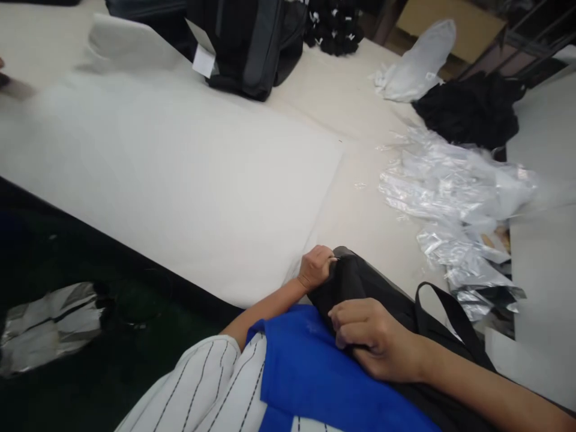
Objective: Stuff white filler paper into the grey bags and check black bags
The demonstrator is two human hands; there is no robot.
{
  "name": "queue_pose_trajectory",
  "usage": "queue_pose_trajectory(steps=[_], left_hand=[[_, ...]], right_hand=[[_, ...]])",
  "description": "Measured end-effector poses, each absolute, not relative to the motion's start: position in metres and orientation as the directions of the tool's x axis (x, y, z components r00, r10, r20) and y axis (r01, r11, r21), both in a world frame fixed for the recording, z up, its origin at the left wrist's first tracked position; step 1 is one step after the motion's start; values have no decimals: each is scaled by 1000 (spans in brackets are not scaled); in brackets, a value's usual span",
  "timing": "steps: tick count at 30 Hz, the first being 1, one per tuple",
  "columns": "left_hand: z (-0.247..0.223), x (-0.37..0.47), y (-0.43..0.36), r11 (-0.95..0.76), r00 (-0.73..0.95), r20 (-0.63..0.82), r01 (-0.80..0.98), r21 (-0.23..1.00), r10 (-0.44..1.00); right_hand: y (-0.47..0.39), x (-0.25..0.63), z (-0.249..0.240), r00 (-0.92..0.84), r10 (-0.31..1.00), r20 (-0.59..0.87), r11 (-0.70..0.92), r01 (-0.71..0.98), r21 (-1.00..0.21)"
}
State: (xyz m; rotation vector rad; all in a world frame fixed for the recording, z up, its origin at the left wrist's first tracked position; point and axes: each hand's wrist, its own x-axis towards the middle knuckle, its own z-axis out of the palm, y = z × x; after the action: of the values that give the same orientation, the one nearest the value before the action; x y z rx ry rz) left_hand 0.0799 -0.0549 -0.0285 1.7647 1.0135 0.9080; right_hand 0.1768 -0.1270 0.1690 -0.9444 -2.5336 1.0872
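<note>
A black bag (396, 300) with a strap loop lies at the table's near edge, against the blue apron. My left hand (317, 264) is closed on the bag's far left corner, near a small metallic bit. Curled over the near side of the same bag, my right hand (366, 336) has its fingers bent in; whatever they pinch, if anything, is hidden.
White sheeting (202, 180) covers the table's left part. Black bags (247, 48) stand at the back. Crumpled clear plastic (450, 186) and black cloth (472, 111) lie at right, with a white bag (416, 66) behind. Part of another person's hand shows at far left.
</note>
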Motion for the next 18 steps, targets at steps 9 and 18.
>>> queue_pose_trajectory(steps=[9, 18], left_hand=[[-20, 83, -28, -174, 374, 52, 302, 937, 926], [-72, 3, -66, 173, 223, -257, 339, 925, 940]], right_hand=[[-118, 163, 164, -741, 670, -32, 366, 368, -855], [-94, 193, 218, -688, 649, -326, 51, 467, -883]])
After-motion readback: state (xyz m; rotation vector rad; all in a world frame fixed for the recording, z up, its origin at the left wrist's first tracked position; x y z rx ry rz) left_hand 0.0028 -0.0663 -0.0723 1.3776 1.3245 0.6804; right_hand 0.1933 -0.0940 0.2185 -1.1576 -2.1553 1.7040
